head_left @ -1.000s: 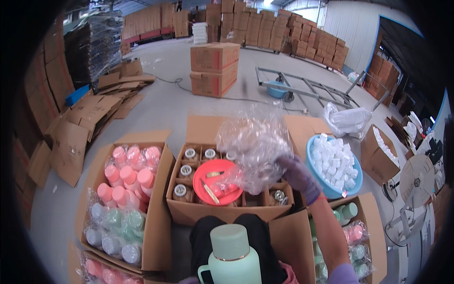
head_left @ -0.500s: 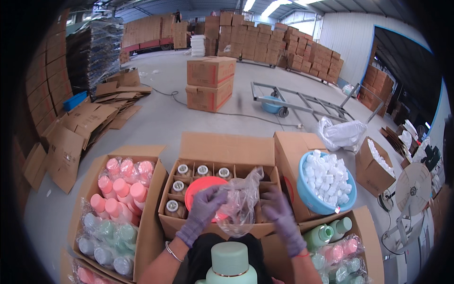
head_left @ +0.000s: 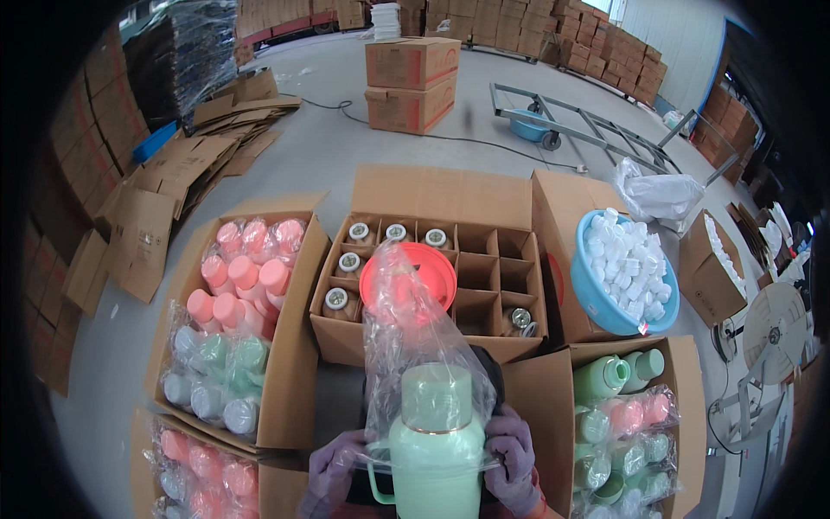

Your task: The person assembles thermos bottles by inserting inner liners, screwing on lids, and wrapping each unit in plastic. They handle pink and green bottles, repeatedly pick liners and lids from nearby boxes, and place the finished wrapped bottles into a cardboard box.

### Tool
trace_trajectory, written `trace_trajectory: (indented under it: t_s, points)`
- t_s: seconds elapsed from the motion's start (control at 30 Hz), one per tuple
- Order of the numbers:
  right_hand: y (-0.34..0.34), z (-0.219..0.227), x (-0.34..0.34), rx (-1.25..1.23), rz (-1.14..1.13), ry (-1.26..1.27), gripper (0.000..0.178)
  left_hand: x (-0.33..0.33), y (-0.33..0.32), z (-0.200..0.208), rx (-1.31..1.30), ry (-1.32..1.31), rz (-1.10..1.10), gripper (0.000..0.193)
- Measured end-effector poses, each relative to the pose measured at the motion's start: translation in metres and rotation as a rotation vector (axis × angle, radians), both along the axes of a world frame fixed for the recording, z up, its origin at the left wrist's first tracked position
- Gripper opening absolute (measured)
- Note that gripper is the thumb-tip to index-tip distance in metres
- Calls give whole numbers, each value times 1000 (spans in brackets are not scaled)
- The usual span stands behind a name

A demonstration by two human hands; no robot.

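A mint green vacuum jug [head_left: 437, 463] with a side handle stands upright close to me. A clear plastic bag [head_left: 393, 337] is drawn over its lid and upper body, its closed end reaching toward a red basin [head_left: 437, 264]. My gloved left hand [head_left: 331, 474] is closed on the bag's edge beside the jug's handle. On the jug's right, my gloved right hand [head_left: 512, 460] is closed on the opposite edge. The basin rests on a divided carton [head_left: 415, 342], where several bottles with silvery tops sit in compartments.
Left of me, an open carton [head_left: 290, 381] holds pink, grey and green jugs, many bagged. Another jug carton [head_left: 683, 415] stands at right. Behind it, a blue basin [head_left: 588, 298] of small white pieces sits beside a carton. Flattened cardboard [head_left: 164, 186] and a metal trolley [head_left: 596, 130] lie beyond.
The bag has moved from above the red basin down over the jug. Both hands have come toward me, one to each side of it. My view has tilted downward.
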State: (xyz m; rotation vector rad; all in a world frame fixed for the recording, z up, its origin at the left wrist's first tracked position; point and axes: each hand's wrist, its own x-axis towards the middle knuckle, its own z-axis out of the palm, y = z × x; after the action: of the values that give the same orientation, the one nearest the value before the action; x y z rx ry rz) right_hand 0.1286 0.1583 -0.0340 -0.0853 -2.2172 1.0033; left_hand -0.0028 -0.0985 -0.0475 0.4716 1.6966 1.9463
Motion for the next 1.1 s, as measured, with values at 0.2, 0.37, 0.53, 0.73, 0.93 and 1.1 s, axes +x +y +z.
trace_trajectory:
  t_s: [0.2, 0.37, 0.53, 0.73, 0.93, 1.1]
  points:
    - [-22, -64, 126, 380, 427, -262, 10, 49, -107, 1, -500, -6, -849, 17]
    - [-15, -48, 122, 485, 634, -376, 12, -5, -18, 53, -209, -73, 3, 48]
    - [-23, -49, 126, 456, 571, -519, 11, -30, -41, 27, -656, 266, -450, 50]
    - [-61, 34, -36, -165, 563, -112, 14, -7, -141, -4, 199, -593, 215, 53]
    - [-78, 27, -225, -33, 566, -153, 20, -135, -109, -26, 705, -216, 704, 25]
    - [-54, 29, -223, 212, 544, -219, 30, -259, -103, -119, 208, -32, 998, 23]
